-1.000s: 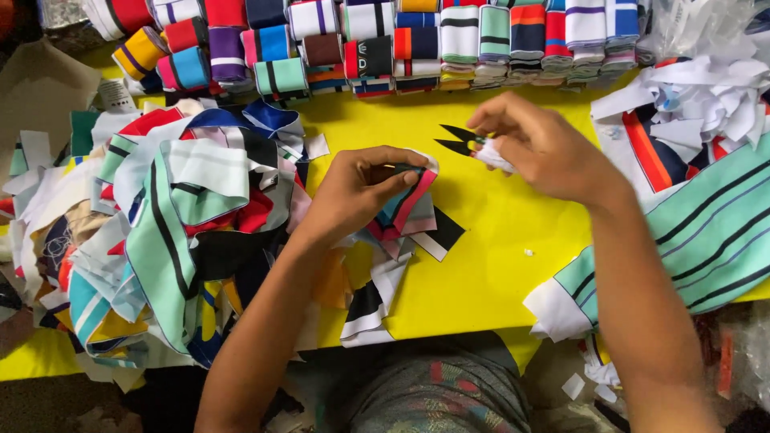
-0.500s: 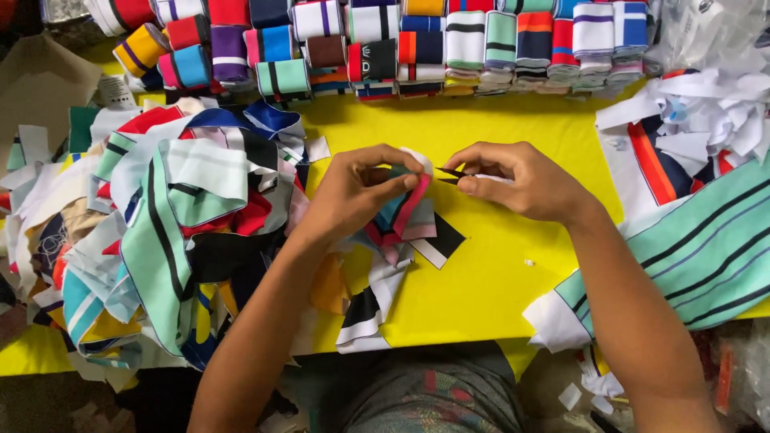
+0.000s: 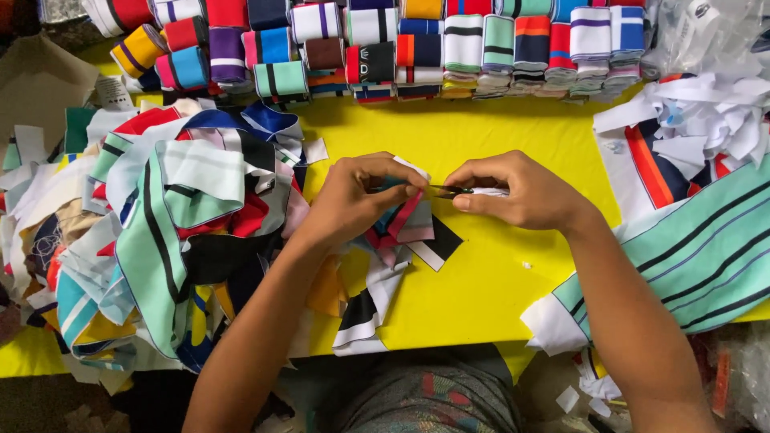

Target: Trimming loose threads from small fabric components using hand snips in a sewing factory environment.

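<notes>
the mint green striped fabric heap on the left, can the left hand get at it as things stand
Probably yes: the mint green striped fabric heap lies uncovered right beside the left hand, though that hand is busy pinching a small striped fabric piece.

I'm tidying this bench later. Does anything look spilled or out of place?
Yes. Small white scraps lie on the floor below the yellow table's front edge, and a striped strip droops over that edge.

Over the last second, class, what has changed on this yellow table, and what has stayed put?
The right hand, holding small snips, moved left and down to meet the left hand. The left hand still pinches the striped fabric piece. The fabric piles and folded stacks stayed unchanged.
</notes>
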